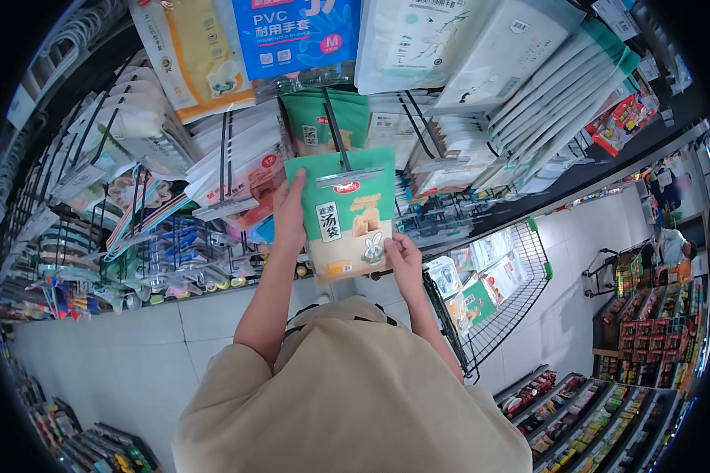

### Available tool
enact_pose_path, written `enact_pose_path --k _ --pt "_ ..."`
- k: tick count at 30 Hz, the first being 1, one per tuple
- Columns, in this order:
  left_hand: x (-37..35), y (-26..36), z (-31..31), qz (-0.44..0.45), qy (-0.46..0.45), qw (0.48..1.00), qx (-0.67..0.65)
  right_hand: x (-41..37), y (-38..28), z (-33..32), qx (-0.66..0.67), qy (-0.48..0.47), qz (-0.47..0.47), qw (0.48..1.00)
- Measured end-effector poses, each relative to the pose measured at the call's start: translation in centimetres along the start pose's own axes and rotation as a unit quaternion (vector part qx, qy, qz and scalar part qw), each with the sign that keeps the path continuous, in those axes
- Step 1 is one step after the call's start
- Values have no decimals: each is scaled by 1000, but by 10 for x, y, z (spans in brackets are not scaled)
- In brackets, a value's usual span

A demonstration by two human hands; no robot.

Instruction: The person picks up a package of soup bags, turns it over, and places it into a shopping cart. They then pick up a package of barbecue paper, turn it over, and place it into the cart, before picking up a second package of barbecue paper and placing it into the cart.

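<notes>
left hand (290,211) and right hand (405,258), nearly closed, pinch the pack (345,221) at opposite edges; apply even pressure, clear of the hook (335,126) (tag (350,176) overlaps top).

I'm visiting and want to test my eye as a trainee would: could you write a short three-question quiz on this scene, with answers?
1. True or false: the left hand and the right hand both touch the flat green-and-cream pouch.
2. Which stands to the right of the right hand?
a) a blue bicycle
b) a black wire shopping cart with green trim
c) a wooden ladder
3. Fill in: the white cartoon animal printed on the pouch's front is a ____.

Key: 1 true; 2 b; 3 rabbit.
</notes>
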State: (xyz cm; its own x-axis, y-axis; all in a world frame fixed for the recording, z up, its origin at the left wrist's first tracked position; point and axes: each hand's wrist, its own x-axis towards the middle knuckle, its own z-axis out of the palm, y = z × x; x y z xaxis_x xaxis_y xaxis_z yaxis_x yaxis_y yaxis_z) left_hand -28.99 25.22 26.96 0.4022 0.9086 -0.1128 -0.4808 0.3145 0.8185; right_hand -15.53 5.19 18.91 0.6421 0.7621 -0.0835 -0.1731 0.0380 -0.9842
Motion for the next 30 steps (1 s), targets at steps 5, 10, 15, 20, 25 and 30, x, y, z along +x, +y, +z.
enact_pose_path --k 5,10,15,20,25,30 --pt "2 -3 6 -20 -13 1000 15 -1 1 -3 -18 21 -10 1000" --pt "-2 -10 1 -28 6 999 17 -5 2 -4 -6 32 2 999" --pt "-5 -11 -10 -35 14 999 13 -8 11 -4 0 23 5 1000" --pt "0 -3 -5 0 -5 1000 3 -7 4 0 -28 5 -4 1000" --pt "-3 -4 8 -34 6 999 10 -9 3 -3 -10 27 -8 1000" --pt "-2 -21 1 -44 -2 999 -5 -15 11 -8 -11 47 3 999"
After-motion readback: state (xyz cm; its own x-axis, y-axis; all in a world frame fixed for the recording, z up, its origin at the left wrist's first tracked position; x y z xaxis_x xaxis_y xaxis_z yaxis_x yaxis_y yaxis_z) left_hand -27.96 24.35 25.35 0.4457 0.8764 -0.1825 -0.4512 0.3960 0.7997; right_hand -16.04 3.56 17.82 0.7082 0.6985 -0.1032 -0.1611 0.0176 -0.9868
